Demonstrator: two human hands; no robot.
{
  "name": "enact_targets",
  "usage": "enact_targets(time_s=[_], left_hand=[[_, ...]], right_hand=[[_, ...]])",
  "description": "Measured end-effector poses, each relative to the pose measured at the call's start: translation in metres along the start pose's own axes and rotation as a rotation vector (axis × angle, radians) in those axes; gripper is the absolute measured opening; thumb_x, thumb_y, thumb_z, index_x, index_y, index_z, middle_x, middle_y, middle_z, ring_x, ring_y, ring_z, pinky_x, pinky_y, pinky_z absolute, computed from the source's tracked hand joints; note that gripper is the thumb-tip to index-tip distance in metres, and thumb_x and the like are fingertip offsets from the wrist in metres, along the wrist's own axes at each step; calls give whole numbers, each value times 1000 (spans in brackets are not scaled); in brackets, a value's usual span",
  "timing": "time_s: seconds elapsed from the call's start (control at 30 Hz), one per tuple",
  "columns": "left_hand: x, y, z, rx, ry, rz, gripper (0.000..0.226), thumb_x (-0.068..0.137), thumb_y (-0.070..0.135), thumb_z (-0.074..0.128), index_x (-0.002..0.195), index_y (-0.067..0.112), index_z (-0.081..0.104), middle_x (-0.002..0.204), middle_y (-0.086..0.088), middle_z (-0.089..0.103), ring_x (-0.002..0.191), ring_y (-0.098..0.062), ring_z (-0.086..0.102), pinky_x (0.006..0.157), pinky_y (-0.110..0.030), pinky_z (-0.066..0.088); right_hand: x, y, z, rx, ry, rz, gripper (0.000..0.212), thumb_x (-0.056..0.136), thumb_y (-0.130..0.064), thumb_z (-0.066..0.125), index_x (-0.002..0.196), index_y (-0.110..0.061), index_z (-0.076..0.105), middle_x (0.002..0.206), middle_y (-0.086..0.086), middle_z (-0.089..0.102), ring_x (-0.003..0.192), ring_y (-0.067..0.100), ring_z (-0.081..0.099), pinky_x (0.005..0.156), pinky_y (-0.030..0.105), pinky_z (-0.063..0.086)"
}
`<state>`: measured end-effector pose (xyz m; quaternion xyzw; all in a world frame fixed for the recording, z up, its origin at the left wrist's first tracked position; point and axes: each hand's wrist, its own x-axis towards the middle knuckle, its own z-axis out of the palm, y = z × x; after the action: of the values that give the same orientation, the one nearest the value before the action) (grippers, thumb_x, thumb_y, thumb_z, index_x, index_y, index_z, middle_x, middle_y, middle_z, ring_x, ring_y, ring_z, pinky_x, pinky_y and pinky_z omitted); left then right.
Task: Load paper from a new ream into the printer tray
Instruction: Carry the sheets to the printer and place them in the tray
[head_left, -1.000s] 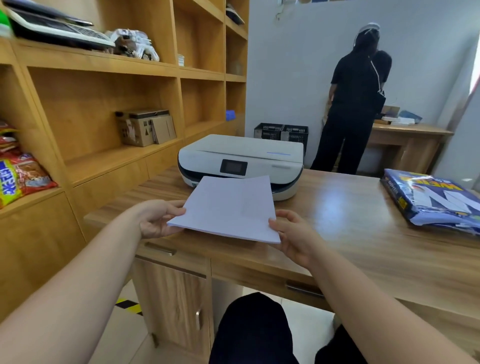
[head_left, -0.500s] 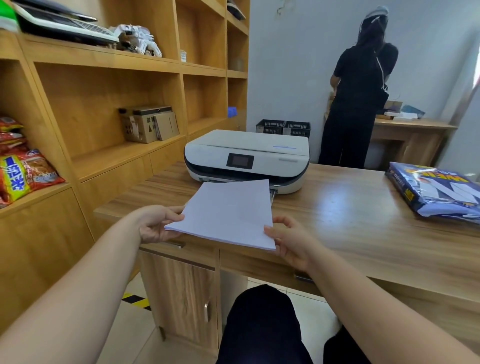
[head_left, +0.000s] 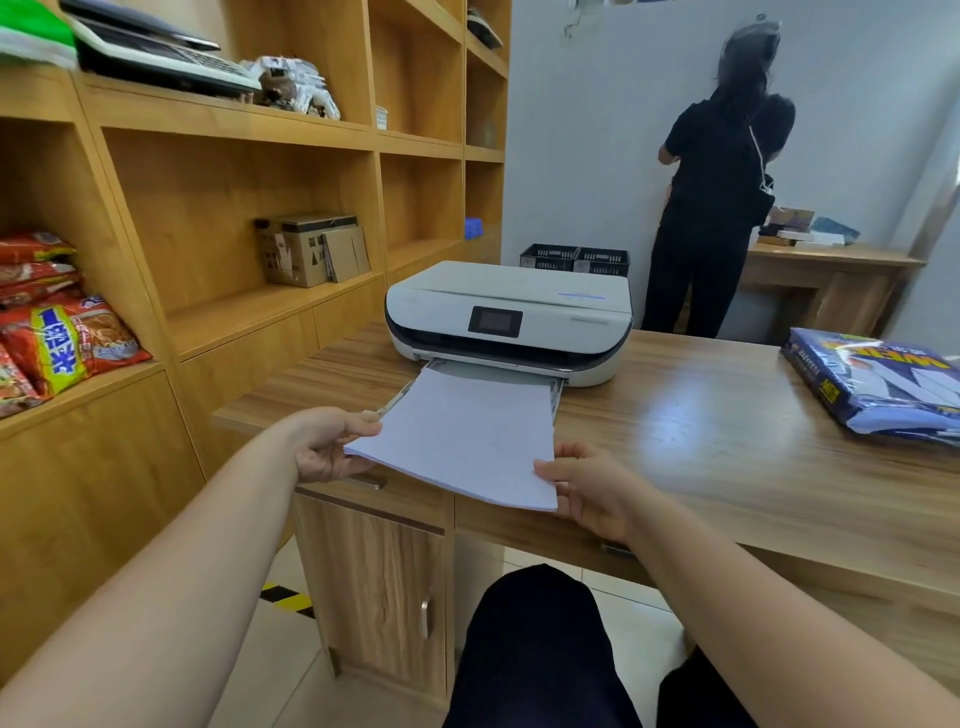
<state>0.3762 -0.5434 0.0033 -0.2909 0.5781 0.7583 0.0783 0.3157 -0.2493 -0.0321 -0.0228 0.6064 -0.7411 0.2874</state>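
Observation:
A white printer (head_left: 509, 312) stands on the wooden desk (head_left: 727, 441), its paper tray (head_left: 556, 387) pulled out toward me. I hold a thin stack of white paper (head_left: 462, 436) over the tray, its far edge at the tray's mouth. My left hand (head_left: 327, 444) grips the stack's near left corner. My right hand (head_left: 587, 488) grips the near right corner. The opened blue ream wrapper (head_left: 878, 382), with white sheets showing, lies at the desk's right end.
Wooden shelving (head_left: 234, 218) on the left holds a cardboard box (head_left: 306, 249), snack bags (head_left: 57, 338) and a machine. A person in black (head_left: 717, 208) stands at a far desk. Black baskets (head_left: 574, 258) sit behind the printer. My knees are under the desk's edge.
The paper stack has moved forward and lower toward the printer. The pulled-out tray, hidden under the paper before, now shows beneath it. Both hands keep their grip.

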Motion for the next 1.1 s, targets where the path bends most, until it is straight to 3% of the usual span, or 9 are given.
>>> enact_targets(time_s=[0.2, 0.37, 0.53, 0.73, 0.9, 1.1], left_hand=[[-6, 1, -2, 15, -19, -13, 25, 92, 5, 59, 117, -2, 57, 90, -23, 74, 75, -31, 74, 36, -28, 53], [-5, -3, -8, 30, 15, -17, 31, 91, 4, 59, 121, -5, 56, 84, -22, 74, 66, -30, 73, 41, -30, 57], [-12, 1, -13, 6, 4, -14, 27, 93, 7, 58, 117, -4, 58, 83, -21, 74, 66, -29, 73, 40, -26, 56], [-13, 5, -22, -23, 12, 2, 30, 89, 9, 64, 117, -2, 62, 92, -19, 74, 75, -26, 74, 59, -25, 55], [-16, 7, -25, -31, 32, 24, 28, 89, 9, 65, 114, -3, 60, 83, -19, 74, 68, -25, 74, 53, -25, 56], [-19, 10, -28, -21, 59, 54, 31, 88, 6, 65, 117, -3, 59, 91, -18, 71, 64, -23, 73, 42, -26, 56]], right_hand=[[-3, -1, 5, -36, -5, 16, 37, 90, 5, 60, 125, 3, 47, 112, 23, 67, 80, 27, 73, 55, 29, 59], [-12, -6, 10, -76, -28, 51, 38, 91, 1, 60, 126, 1, 46, 116, 22, 66, 84, 28, 72, 51, 26, 58], [-19, -7, 20, -56, -65, 80, 36, 91, 3, 58, 125, 2, 45, 113, 24, 67, 75, 26, 75, 51, 26, 58], [-23, -4, 31, -2, -103, 89, 30, 93, 4, 56, 122, 5, 49, 107, 21, 70, 78, 26, 75, 54, 27, 58], [-27, -4, 37, 50, -98, 68, 27, 92, 4, 57, 118, 3, 50, 106, 22, 71, 83, 28, 74, 56, 27, 59], [-30, -6, 41, 57, -93, 66, 30, 91, 3, 59, 119, 3, 49, 108, 22, 70, 88, 29, 74, 59, 29, 60]])
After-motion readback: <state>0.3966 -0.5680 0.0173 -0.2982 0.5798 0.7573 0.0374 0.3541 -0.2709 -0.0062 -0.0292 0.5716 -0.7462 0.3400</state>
